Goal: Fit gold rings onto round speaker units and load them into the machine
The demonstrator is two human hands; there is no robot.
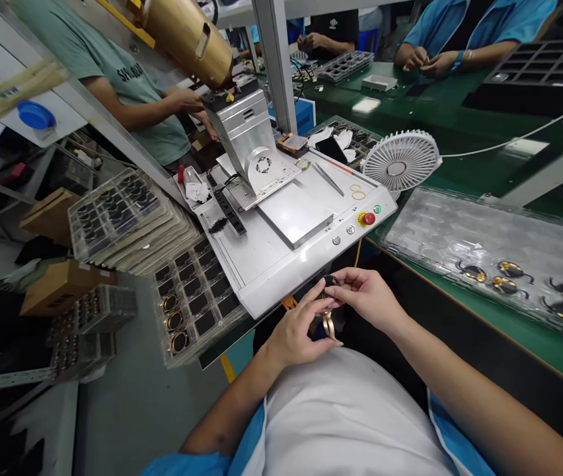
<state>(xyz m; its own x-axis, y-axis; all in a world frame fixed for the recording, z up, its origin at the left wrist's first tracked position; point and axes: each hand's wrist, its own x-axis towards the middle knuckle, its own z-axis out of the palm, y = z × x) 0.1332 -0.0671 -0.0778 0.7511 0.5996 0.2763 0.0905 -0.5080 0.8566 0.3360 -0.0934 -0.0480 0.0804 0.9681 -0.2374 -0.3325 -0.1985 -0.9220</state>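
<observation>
Close to my body, both hands meet in front of the machine's front edge. My left hand (296, 332) is closed, with a gold-coloured ring-shaped part (328, 325) between its thumb and fingers. Its upper fingertips also touch a small round black part (332, 281). My right hand (368, 297) pinches that black part from the right, thumb and fingers pressed together. The fingers cover much of both parts, so I cannot tell whether they are joined.
A white machine base (271, 271) carries a metal plate (294, 215), tweezers (328, 180) and a red button (369, 218). A fan (400, 162) stands right. Trays of round parts lie left (197, 291) and right (460, 225). Co-workers sit or stand beyond.
</observation>
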